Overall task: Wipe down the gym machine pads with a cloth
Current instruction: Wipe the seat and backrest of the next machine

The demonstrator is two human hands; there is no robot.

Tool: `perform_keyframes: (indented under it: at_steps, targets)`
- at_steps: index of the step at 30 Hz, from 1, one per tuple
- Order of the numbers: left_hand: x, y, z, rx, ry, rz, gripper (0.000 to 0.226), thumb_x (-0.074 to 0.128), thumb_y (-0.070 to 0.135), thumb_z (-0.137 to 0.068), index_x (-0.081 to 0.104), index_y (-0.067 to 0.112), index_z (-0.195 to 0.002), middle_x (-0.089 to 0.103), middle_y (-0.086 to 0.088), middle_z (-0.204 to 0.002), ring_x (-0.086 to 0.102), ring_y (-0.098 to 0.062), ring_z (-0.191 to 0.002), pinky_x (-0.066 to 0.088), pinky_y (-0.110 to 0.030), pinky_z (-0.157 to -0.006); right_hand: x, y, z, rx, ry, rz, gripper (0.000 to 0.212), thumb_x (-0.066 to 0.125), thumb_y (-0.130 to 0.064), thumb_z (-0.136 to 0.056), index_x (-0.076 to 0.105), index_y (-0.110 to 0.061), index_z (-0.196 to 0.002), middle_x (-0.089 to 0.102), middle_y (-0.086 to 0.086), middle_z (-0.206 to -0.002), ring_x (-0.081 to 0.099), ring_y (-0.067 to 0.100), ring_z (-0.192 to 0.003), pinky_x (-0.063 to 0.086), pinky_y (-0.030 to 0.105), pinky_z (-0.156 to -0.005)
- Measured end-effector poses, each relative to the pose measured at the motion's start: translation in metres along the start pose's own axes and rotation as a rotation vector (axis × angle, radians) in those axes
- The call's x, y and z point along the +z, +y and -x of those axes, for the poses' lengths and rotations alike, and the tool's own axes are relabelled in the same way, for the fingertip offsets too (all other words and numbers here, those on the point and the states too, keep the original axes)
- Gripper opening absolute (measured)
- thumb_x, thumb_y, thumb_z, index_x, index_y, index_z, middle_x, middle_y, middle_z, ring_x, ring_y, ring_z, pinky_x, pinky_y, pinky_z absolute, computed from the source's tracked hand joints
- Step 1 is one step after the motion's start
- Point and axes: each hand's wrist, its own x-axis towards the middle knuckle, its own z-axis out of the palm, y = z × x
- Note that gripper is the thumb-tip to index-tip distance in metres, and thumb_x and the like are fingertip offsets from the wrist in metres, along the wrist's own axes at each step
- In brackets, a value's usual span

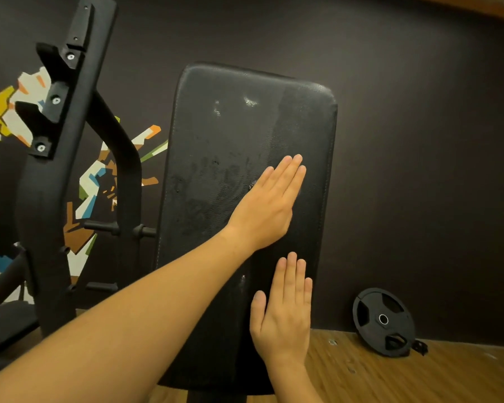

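Two hands lie flat on the upright black pad (230,126) in my head view. My left hand (269,205), fingers straight and pressed together, rests near its middle. My right hand (282,312), fingers straight and slightly spread, lies just below it. The pad's stitched right edge runs just right of both hands, and smudged open surface stretches left of and above the left hand. Farther left stands a black rack (50,170). Right of my right hand, a weight plate (383,321) leans on the wall (419,141).

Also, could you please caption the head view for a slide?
Left hand and right hand lie flat on the black pad.
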Motion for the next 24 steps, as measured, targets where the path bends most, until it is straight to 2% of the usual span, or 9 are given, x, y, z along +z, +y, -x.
perform_keyframes:
  at_steps: [3, 5, 7, 11, 16, 24]
  targets:
    - [-0.002, 0.001, -0.012, -0.043, -0.005, 0.011, 0.07, 0.009, 0.019, -0.094, 0.006, 0.001, -0.161, 0.0, -0.017, -0.17, -0.002, -0.031, -0.157, 0.006, -0.043, -0.127, 0.001, 0.0, 0.0, 0.005, 0.024, -0.001, 0.067, 0.035, -0.038, -0.102, 0.022, -0.007, -0.16, 0.017, 0.01, -0.169, 0.012, 0.026, -0.158, 0.004, 0.038, -0.129]
    - [-0.004, 0.008, -0.021, -0.119, -0.016, 0.03, 0.073, 0.007, 0.021, -0.09, 0.003, 0.001, -0.161, -0.003, -0.017, -0.17, -0.004, -0.03, -0.157, 0.005, -0.043, -0.126, 0.002, 0.0, 0.001, 0.003, 0.043, -0.004, 0.066, 0.036, -0.036, -0.101, 0.026, -0.006, -0.159, 0.019, 0.011, -0.169, 0.013, 0.026, -0.158, 0.006, 0.039, -0.129]
    - [-0.003, 0.014, -0.027, -0.19, -0.014, 0.032, 0.072, 0.013, 0.023, -0.093, 0.003, 0.001, -0.161, -0.002, -0.017, -0.17, -0.003, -0.031, -0.157, 0.007, -0.044, -0.127, 0.004, 0.0, 0.001, -0.011, 0.075, -0.004, 0.066, 0.038, -0.035, -0.1, 0.03, -0.003, -0.157, 0.022, 0.013, -0.168, 0.015, 0.027, -0.158, 0.01, 0.041, -0.128]
    - [0.004, 0.017, -0.033, -0.217, 0.047, -0.011, 0.066, 0.031, 0.026, -0.105, 0.005, 0.003, -0.161, 0.003, -0.017, -0.17, 0.003, -0.031, -0.157, 0.012, -0.046, -0.125, 0.005, 0.002, 0.003, -0.021, 0.087, 0.016, 0.068, 0.039, -0.034, -0.099, 0.03, -0.002, -0.158, 0.021, 0.013, -0.169, 0.015, 0.028, -0.157, 0.011, 0.042, -0.128]
    - [-0.003, 0.005, -0.08, -0.31, 0.102, -0.014, 0.062, 0.031, 0.025, -0.108, 0.006, 0.008, -0.162, 0.001, -0.016, -0.17, 0.002, -0.031, -0.157, 0.011, -0.047, -0.125, 0.008, 0.003, 0.003, -0.032, 0.1, 0.023, 0.07, 0.039, -0.034, -0.097, 0.025, -0.004, -0.159, 0.022, 0.014, -0.168, 0.016, 0.028, -0.157, 0.01, 0.041, -0.128]
    - [-0.031, -0.032, -0.157, -0.413, 0.049, 0.011, 0.062, 0.028, 0.025, -0.109, 0.003, 0.004, -0.161, -0.003, -0.013, -0.17, -0.003, -0.028, -0.157, 0.008, -0.045, -0.127, 0.009, 0.004, 0.003, -0.04, 0.119, -0.001, 0.072, 0.042, -0.034, -0.095, 0.024, -0.006, -0.159, 0.024, 0.013, -0.168, 0.017, 0.028, -0.157, 0.008, 0.039, -0.129]
